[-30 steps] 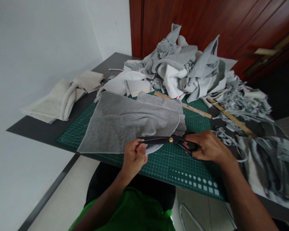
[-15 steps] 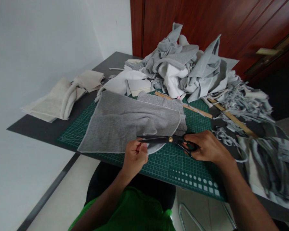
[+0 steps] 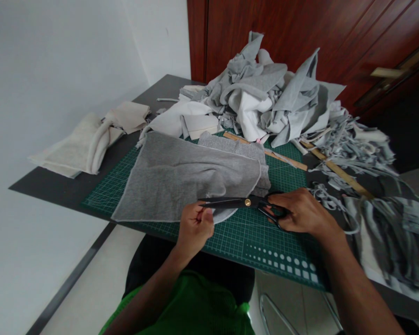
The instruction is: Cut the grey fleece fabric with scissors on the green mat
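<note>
My right hand (image 3: 298,211) is wrapped round the handles of black scissors (image 3: 226,203), whose blades point left and look nearly closed. Their tips reach the fingers of my left hand (image 3: 197,228). That hand pinches the near edge of a grey fabric piece (image 3: 167,179), which lies spread over the cutting mat. A lighter underside shows where the edge is turned up beneath the blades. Behind its right end lies a second, darker grey fabric piece (image 3: 264,179), partly covered. Whether the blades hold any cloth between them I cannot make out.
A green cutting mat (image 3: 230,244) covers much of the dark table (image 3: 42,186). At the back rises a heap of grey and white cloth (image 3: 254,88). Cream fabric (image 3: 78,144) lies left, thin scraps (image 3: 359,144) and folded cloth (image 3: 394,246) right. Wooden rulers (image 3: 338,172) lie among them.
Almost nothing differs. The whole view has shifted very slightly, and both hands, the scissors and the grey fabric keep their places relative to each other.
</note>
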{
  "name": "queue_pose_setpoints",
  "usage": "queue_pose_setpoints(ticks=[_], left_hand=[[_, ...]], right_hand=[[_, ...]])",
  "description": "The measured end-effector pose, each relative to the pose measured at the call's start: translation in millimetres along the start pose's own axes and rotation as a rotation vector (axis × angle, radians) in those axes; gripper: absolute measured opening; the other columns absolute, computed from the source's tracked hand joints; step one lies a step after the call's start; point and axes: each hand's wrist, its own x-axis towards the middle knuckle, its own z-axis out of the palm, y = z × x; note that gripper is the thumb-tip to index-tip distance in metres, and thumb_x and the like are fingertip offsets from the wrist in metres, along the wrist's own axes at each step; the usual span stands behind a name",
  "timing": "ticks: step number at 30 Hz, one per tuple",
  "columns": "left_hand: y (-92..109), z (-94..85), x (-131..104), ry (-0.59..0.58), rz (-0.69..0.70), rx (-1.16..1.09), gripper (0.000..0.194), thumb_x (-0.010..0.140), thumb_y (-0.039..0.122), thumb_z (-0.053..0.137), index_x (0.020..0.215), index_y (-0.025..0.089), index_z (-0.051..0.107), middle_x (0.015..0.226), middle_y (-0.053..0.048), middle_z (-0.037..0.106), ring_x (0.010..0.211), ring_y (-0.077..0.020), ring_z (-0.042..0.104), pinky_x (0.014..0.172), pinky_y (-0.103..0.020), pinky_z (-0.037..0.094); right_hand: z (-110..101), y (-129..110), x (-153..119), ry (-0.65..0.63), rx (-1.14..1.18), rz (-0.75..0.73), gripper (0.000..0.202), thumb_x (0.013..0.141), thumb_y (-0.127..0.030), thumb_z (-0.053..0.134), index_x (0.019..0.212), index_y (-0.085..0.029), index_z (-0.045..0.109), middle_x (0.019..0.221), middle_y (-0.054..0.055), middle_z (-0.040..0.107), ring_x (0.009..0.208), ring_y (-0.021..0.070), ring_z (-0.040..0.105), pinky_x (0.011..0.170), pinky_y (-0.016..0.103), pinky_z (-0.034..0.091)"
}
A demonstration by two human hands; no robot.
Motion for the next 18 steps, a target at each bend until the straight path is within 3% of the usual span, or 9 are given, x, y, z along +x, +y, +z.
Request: queue_pose_setpoints(ticks=[18], left_hand=[[-0.1,0.7,-0.6,-0.004,-0.013,-0.053,0.063,0.079,0.071,0.059,0.049,0.019,0.040,0.033,0.006,0.035,0.025,-0.0046,0.034,0.027,-0.015,0.025]], right_hand=[[6.1,-1.3,1.0,-0.014,0.027,0.043,0.006,0.074,-0.014,0.056,0.071,-0.020,0.056,0.060,-0.004,0.058,0.051,0.0090,0.049,0.054,0.024,0.028]])
